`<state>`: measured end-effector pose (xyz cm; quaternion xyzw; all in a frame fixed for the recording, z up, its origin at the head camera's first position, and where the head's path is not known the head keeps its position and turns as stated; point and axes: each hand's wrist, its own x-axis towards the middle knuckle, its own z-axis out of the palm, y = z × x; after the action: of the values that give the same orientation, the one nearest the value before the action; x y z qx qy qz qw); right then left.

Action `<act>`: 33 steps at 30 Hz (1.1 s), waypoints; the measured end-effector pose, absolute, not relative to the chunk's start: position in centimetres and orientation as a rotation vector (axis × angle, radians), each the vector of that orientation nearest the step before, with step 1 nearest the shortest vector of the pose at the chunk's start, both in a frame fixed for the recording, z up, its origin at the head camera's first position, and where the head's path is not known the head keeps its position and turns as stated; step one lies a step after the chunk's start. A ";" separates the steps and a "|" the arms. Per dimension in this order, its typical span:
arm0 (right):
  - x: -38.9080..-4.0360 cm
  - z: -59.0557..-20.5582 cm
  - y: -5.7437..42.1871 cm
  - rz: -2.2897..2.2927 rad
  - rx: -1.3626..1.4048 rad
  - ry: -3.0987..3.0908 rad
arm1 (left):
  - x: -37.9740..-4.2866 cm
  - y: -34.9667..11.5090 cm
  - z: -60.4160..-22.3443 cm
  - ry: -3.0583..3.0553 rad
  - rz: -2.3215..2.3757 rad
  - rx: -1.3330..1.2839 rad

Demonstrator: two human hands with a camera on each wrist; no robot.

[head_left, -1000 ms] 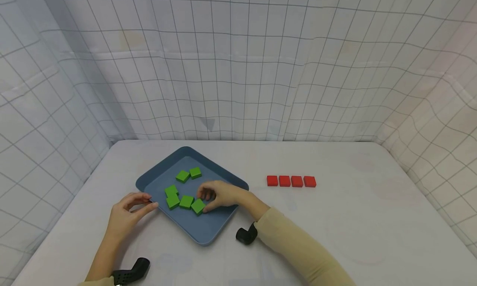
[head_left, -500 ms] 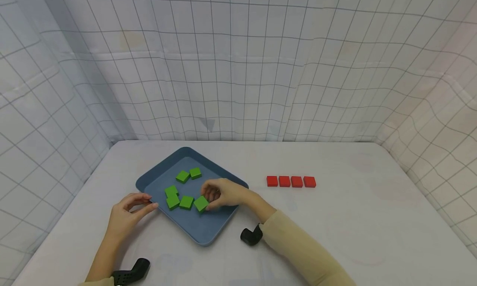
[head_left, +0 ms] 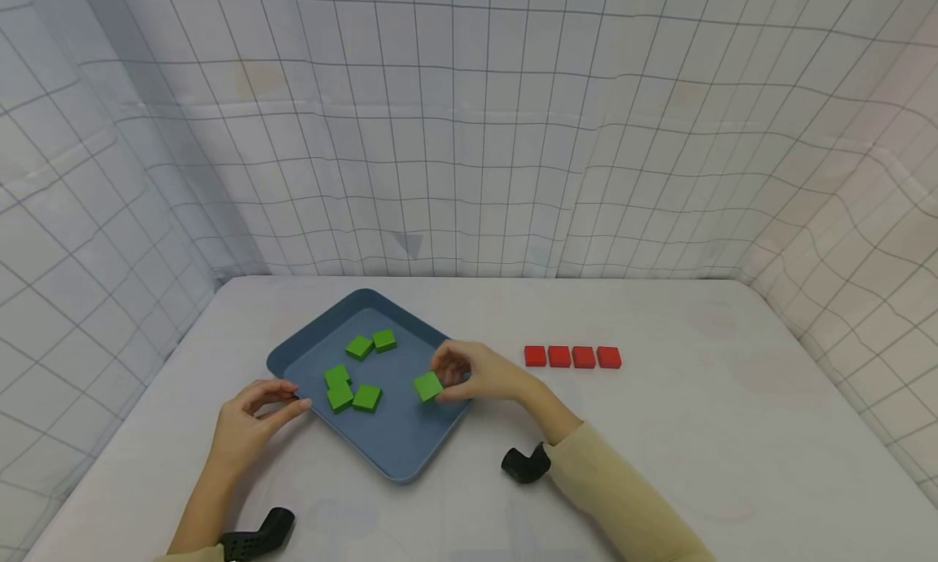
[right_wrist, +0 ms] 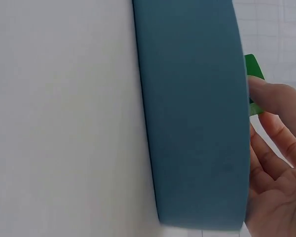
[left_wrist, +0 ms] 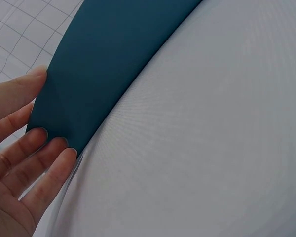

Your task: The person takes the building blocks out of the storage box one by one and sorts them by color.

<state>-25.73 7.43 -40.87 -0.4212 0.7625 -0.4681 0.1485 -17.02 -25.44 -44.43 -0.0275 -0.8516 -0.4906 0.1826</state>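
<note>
A blue tray (head_left: 392, 444) lies turned cornerwise on the white table. Its rim at the left corner is between the thumb and fingers of my left hand (head_left: 243, 423); in the left wrist view fingertips (left_wrist: 66, 155) rest against the outer wall. My right hand (head_left: 487, 373) pinches a green block (head_left: 428, 387) between thumb and fingers, raised over the right part of the tray. In the right wrist view the tray wall (right_wrist: 197, 118) hides part of that block (right_wrist: 251, 64). Several other green blocks (head_left: 367, 397) lie on the tray floor, toward its left and back.
Right of the tray, several red blocks (head_left: 560, 357) stand in a straight row on the table (head_left: 696, 432). A white cloth with a grid pattern (head_left: 469, 138) encloses the back and sides. Black wrist devices (head_left: 526, 464) sit near both forearms.
My right hand has lifted the green block from beside the others and carried it rightward across the tray. The left hand and the tray stay in place.
</note>
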 end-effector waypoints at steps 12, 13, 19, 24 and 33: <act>-25.5 -40.8 11.8 -1.502 -1.088 2.253 | -16.9 -25.3 -44.2 -2.417 -1.365 -0.059; -25.5 -40.8 12.1 -1.505 -1.071 2.263 | -16.9 -25.3 -44.2 -2.420 -1.365 -0.057; -25.0 -40.7 14.0 -1.515 -1.024 2.312 | -16.9 -25.3 -44.3 -2.428 -1.373 -0.056; -24.5 -40.9 15.4 -1.532 -0.996 2.319 | -16.9 -25.3 -44.4 -2.422 -1.389 -0.064; -23.7 -41.5 17.6 -1.477 -0.860 2.391 | -17.1 -25.4 -44.6 -2.384 -1.415 -0.081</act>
<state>-23.71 17.59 -41.46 -0.2910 0.8095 -0.4999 0.1010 -17.13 -25.45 -44.62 -0.0287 -0.8451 -0.5016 0.1828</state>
